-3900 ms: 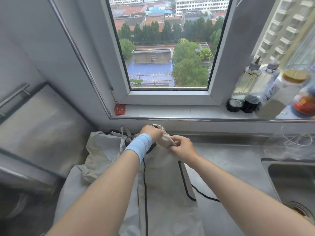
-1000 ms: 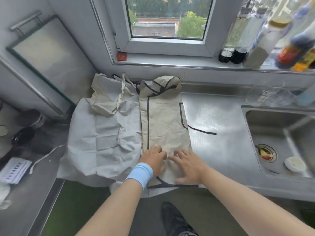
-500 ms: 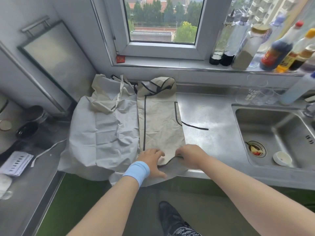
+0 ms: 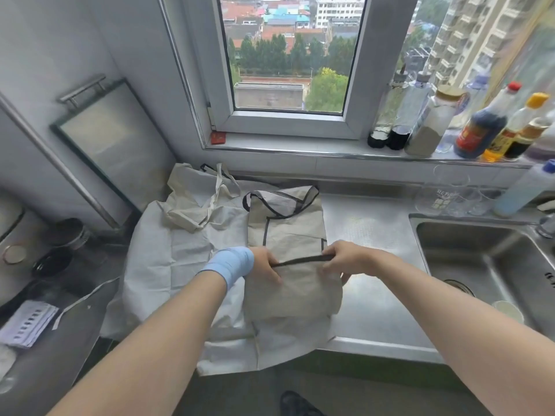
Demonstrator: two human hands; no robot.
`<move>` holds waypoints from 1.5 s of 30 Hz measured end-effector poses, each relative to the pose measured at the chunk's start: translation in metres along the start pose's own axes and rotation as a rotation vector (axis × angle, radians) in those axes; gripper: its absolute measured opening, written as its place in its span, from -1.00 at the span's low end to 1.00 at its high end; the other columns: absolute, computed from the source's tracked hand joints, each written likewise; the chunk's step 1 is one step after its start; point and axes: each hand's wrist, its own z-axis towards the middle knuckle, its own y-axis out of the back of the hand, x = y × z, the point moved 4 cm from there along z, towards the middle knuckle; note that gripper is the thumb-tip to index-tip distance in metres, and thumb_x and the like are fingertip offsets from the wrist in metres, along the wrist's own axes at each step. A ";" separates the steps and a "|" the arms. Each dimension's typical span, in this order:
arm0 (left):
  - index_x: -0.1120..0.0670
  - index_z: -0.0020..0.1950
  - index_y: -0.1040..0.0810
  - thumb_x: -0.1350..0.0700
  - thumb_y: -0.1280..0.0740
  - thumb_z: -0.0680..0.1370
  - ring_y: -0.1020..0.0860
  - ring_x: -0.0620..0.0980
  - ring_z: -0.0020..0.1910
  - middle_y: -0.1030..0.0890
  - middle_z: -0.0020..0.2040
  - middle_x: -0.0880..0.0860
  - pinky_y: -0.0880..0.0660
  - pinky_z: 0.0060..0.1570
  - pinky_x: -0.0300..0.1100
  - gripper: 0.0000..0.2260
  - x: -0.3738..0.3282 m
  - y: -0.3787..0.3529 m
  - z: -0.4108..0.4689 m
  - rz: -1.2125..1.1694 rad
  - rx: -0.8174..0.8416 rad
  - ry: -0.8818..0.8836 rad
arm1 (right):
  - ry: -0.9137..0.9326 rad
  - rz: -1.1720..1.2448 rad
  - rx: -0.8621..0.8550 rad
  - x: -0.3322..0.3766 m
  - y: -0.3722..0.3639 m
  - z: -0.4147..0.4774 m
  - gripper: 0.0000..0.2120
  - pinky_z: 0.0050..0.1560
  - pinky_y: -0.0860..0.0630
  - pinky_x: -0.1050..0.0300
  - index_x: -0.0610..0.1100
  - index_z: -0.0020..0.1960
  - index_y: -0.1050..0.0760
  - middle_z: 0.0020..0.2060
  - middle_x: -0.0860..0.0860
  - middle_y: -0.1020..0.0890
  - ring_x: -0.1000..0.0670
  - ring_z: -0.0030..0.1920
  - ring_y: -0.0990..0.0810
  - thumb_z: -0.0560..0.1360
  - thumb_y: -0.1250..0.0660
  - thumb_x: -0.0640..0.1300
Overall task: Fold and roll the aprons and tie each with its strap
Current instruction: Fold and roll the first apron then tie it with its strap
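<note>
Left hand (image 4: 265, 264) and right hand (image 4: 345, 256) each pinch one end of the black hem (image 4: 300, 260), pulled taut left-right. The apron (image 4: 288, 232) lies dead ahead on the counter (image 4: 375, 310), long axis near-far, bib at the far end. Both hands are equally near, so the next fold likely runs far. A second apron (image 4: 180, 265) touches it on the left.

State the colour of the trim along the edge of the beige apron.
Black; the trim shows best in the head view.

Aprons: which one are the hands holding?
The beige apron with black trim, gripped by the left hand and right hand; the paler apron beside it is not held.
</note>
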 end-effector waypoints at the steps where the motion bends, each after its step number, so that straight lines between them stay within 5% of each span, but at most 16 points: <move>1: 0.01 -0.01 -0.65 0.01 -0.43 0.44 -0.57 0.04 -0.16 -0.59 -0.18 0.01 -0.50 -0.16 -0.21 -0.84 0.000 0.012 0.008 -0.003 -0.090 -0.007 | 0.023 0.031 -0.090 0.001 0.009 0.010 -0.78 -0.30 -0.59 0.12 -0.15 -0.08 -0.66 -0.32 0.03 -0.62 0.01 -0.30 -0.60 0.31 -0.33 -0.19; 6: -0.12 0.19 -0.57 0.03 -0.32 0.49 -0.55 0.07 0.13 -0.61 0.12 -0.05 -0.48 0.09 -0.12 -0.72 0.004 0.046 0.044 0.069 -0.542 0.011 | 0.060 -0.051 -0.495 -0.001 0.036 0.058 -0.89 -0.36 -0.43 0.16 -0.15 -0.25 -0.53 -0.41 0.00 -0.55 -0.02 -0.37 -0.45 0.37 -0.26 -0.15; 11: -0.04 0.09 -0.60 0.21 -0.42 0.35 -0.55 0.10 0.03 -0.58 0.02 -0.03 -0.43 0.03 -0.03 -0.65 0.006 0.042 0.080 0.223 -0.947 -0.190 | -0.027 -0.097 -0.577 -0.012 0.050 0.105 -0.86 -0.21 -0.54 0.05 -0.03 -0.22 -0.54 -0.27 0.04 -0.62 -0.09 -0.18 -0.57 0.40 -0.22 -0.18; 15: -0.08 0.38 -0.42 -0.01 -0.27 0.55 -0.32 0.02 0.39 -0.38 0.39 -0.04 -0.23 0.33 -0.09 -0.61 0.007 0.003 0.113 0.236 -0.529 -0.273 | -0.021 -0.143 -0.596 -0.017 0.055 0.138 -0.76 -0.16 -0.55 0.00 -0.03 -0.15 -0.54 -0.18 0.01 -0.62 -0.14 -0.11 -0.56 0.38 -0.16 -0.29; 18: -0.12 0.55 -0.08 -0.18 -0.14 0.58 -0.02 0.05 0.54 -0.06 0.58 0.02 -0.03 0.47 0.05 -0.44 0.023 -0.022 0.134 0.399 -0.275 -0.156 | 0.003 -0.214 -0.648 -0.020 0.050 0.157 -0.62 -0.02 -0.53 -0.03 -0.01 0.20 -0.52 0.09 -0.05 -0.58 -0.15 0.08 -0.54 0.46 -0.20 -0.29; 22: -0.13 0.58 0.12 -0.19 -0.08 0.60 0.19 0.06 0.56 0.19 0.59 0.01 0.15 0.50 0.11 -0.39 0.041 -0.042 0.152 0.438 -0.196 -0.081 | 0.228 -0.592 -0.677 -0.021 0.016 0.165 -0.35 0.22 -0.42 -0.06 -0.06 0.45 -0.33 0.39 -0.13 -0.37 -0.19 0.33 -0.39 0.37 -0.33 -0.32; 25: -0.14 0.58 0.15 -0.20 -0.08 0.60 0.23 0.05 0.56 0.23 0.59 0.00 0.19 0.50 0.10 -0.37 0.044 -0.047 0.157 0.428 -0.214 -0.078 | 0.326 -0.737 -0.362 -0.035 -0.019 0.170 -0.41 0.47 -0.19 -0.17 -0.04 0.56 -0.17 0.57 -0.15 -0.13 -0.18 0.55 -0.11 0.54 -0.11 -0.02; 27: -0.13 0.58 0.10 -0.20 -0.12 0.58 0.20 0.06 0.56 0.19 0.59 0.01 0.18 0.50 0.10 -0.36 0.044 -0.046 0.155 0.429 -0.204 -0.080 | 0.287 -0.819 -0.295 -0.042 -0.028 0.167 -0.35 0.49 -0.13 -0.22 -0.05 0.58 -0.11 0.57 -0.16 -0.09 -0.19 0.57 -0.07 0.52 0.11 0.10; 31: -0.10 0.30 -0.39 -0.25 -0.31 0.43 -0.23 0.05 0.37 -0.33 0.36 0.00 -0.12 0.40 -0.03 -0.50 0.039 -0.025 0.131 0.393 -0.396 -0.223 | 0.470 -0.883 -0.432 -0.025 -0.031 0.145 -0.49 0.25 -0.42 -0.15 -0.06 0.34 -0.42 0.32 -0.12 -0.44 -0.19 0.30 -0.43 0.46 -0.17 0.15; 35: -0.05 0.05 -0.40 -0.34 -0.41 0.21 -0.33 0.00 0.09 -0.36 0.07 -0.04 -0.34 0.07 -0.12 -0.43 0.037 -0.030 0.105 0.396 -0.322 -0.292 | 0.588 -0.985 -0.246 -0.028 -0.045 0.116 -0.40 -0.04 -0.42 -0.02 -0.05 0.06 -0.40 0.02 -0.03 -0.43 -0.08 -0.01 -0.43 0.27 -0.26 0.41; 41: -0.03 0.22 -0.38 -0.14 -0.44 0.30 -0.36 0.06 0.14 -0.38 0.15 0.02 -0.39 0.06 -0.09 -0.45 0.039 -0.050 0.088 0.442 -0.228 -0.253 | 0.519 -1.082 -0.192 -0.025 -0.059 0.107 -0.78 -0.29 -0.45 0.01 -0.11 -0.08 -0.55 -0.09 -0.05 -0.57 -0.16 -0.10 -0.58 0.45 -0.28 0.04; 45: -0.12 0.23 -0.50 -0.04 -0.27 0.46 -0.48 0.07 0.16 -0.50 0.17 0.00 -0.44 0.11 -0.10 -0.67 0.036 -0.043 0.075 0.268 -0.176 -0.156 | 0.481 -0.956 -0.197 -0.014 -0.057 0.091 -0.78 -0.23 -0.49 0.04 -0.09 -0.10 -0.62 0.06 0.03 -0.63 -0.16 -0.08 -0.63 0.47 -0.21 -0.07</move>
